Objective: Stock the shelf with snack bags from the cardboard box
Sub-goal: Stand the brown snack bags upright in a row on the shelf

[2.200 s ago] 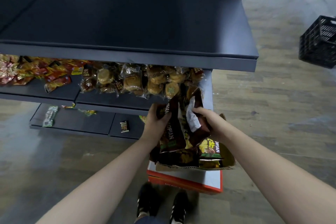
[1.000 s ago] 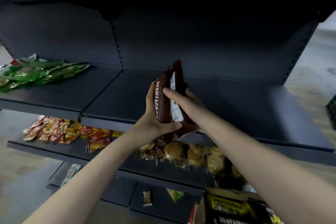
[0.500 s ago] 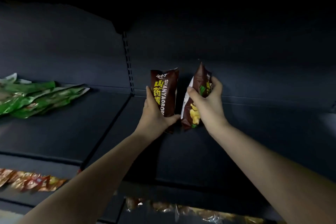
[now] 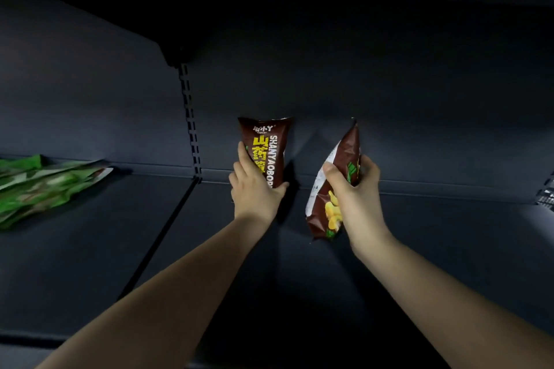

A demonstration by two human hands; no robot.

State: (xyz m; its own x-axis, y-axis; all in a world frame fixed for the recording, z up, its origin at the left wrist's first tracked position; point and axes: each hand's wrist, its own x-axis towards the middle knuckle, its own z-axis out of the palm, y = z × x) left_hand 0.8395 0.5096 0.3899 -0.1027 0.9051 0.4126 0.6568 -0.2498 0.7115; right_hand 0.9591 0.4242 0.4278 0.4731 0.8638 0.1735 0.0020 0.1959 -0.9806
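My left hand [image 4: 254, 189] grips a brown snack bag with yellow lettering [image 4: 268, 147] and holds it upright against the back wall of the dark shelf [image 4: 434, 234]. To its right my right hand [image 4: 350, 195] grips a second brown snack bag [image 4: 332, 189], tilted, its lower end just above the shelf board. The two bags are apart. The cardboard box is out of view.
A pile of green snack bags [image 4: 42, 183] lies on the neighbouring shelf section at the left. A slotted upright [image 4: 190, 123] divides the two sections. Another shelf overhangs close above.
I lifted both bags out of the box up to this shelf. Since half a second ago the hands have spread apart and reached deeper, the left bag now at the back wall.
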